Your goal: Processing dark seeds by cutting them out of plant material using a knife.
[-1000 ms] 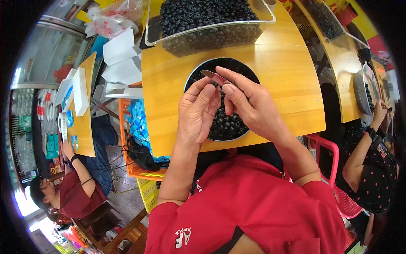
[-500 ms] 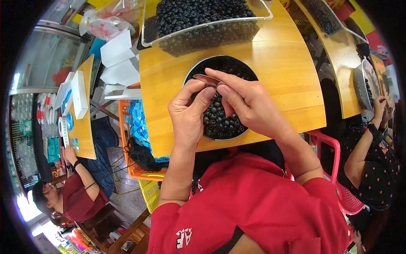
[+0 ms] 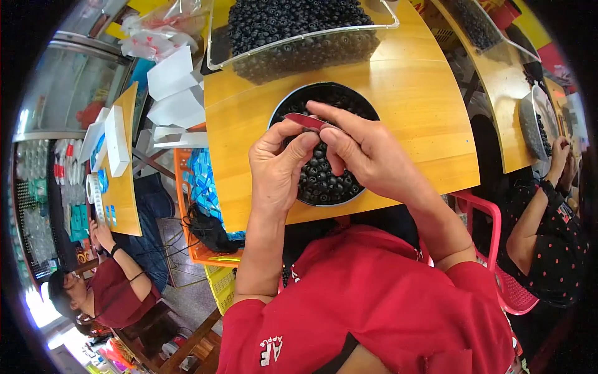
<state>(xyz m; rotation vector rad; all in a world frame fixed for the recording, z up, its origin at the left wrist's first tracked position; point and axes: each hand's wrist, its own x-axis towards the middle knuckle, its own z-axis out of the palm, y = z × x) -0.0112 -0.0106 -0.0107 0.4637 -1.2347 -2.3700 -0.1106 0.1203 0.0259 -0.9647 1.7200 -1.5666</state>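
Note:
Both of my hands meet over a round bowl [image 3: 272, 116] of small, round, black pieces that look like blueberries [image 3: 329, 181]. Between the thumb and fingers of my right hand [image 3: 364, 146] is a short, flat knife blade [image 3: 305, 121], shining red; its handle is hidden in the hand. The thumb and forefinger of my left hand [image 3: 277, 159] pinch together just under the blade. Whatever they hold is too small and covered to make out. The fingertips of the two hands nearly touch.
A clear plastic bin [image 3: 299, 45] heaped with the same black pieces stands at the table's far side. An orange crate [image 3: 198, 252] of blue packets is left of the table [image 3: 423, 112]. One co-worker [image 3: 118, 293] sits at left, another [image 3: 542, 243] at right. A pink chair [image 3: 496, 218] stands nearby.
The blade has turned slightly, now showing a broad red face where it looked thinner and greyer. My hands stay over the bowl. The left co-worker's hands have shifted a little.

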